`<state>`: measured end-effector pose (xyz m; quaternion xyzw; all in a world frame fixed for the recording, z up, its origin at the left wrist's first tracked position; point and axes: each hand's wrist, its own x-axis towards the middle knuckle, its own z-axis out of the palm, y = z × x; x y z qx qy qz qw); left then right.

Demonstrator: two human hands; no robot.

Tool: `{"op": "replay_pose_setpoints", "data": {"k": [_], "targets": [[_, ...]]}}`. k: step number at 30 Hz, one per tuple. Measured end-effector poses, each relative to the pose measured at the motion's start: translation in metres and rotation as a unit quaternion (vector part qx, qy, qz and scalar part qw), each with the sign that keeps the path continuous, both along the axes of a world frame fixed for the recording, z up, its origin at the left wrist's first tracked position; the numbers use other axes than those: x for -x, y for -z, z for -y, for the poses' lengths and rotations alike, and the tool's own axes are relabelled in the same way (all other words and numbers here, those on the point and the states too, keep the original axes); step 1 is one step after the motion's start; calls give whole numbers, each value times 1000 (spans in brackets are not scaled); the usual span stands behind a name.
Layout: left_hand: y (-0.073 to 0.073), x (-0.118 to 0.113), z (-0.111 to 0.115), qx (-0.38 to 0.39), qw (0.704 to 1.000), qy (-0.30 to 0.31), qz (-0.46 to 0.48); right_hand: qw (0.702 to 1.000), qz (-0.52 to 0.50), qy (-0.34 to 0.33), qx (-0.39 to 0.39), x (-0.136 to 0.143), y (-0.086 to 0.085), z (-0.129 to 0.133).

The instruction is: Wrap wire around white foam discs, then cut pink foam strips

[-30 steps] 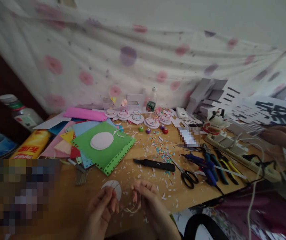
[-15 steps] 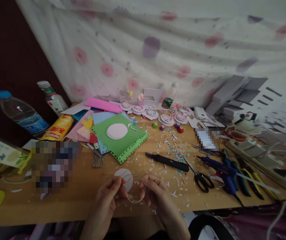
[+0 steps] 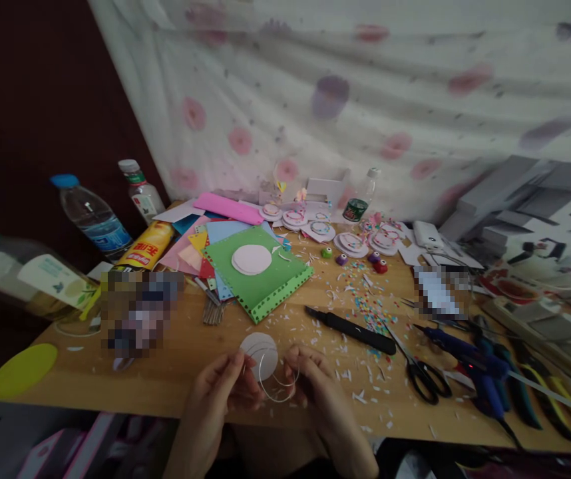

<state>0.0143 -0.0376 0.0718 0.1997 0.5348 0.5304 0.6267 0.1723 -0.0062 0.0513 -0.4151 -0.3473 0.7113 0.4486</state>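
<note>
Thin pale wire hangs in loose loops between my two hands, near the table's front edge. My left hand pinches one side of it between thumb and fingertips. On the other side, the thumb and fingers of my right hand are closed on the wire. Behind the loops a white paper disc lies on the wooden table, partly covered by my left fingers. Beyond it, more white discs rest on a green sheet with a punched edge.
A long black tool, black-handled scissors, a blue glue gun and pliers lie to the right. Paper scraps and colored dots litter the table. Bottles stand left; beaded rings on discs sit at the back.
The view has turned left, so the table's things appear farther right. Between my hands the wire loops have spread and changed shape. Both hands keep their pinch.
</note>
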Motion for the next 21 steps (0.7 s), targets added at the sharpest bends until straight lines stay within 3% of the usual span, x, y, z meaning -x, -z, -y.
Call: {"op": "replay_pose_setpoints", "data": {"k": [9,21], "targets": [[-19,-4,5,-10,998,-41,-40,1000,-9,-9,-17,5,0,-1],[-19,-6,6,-20,998,-49,-42,999,-31,-29,-19,3,-2,2]]}}
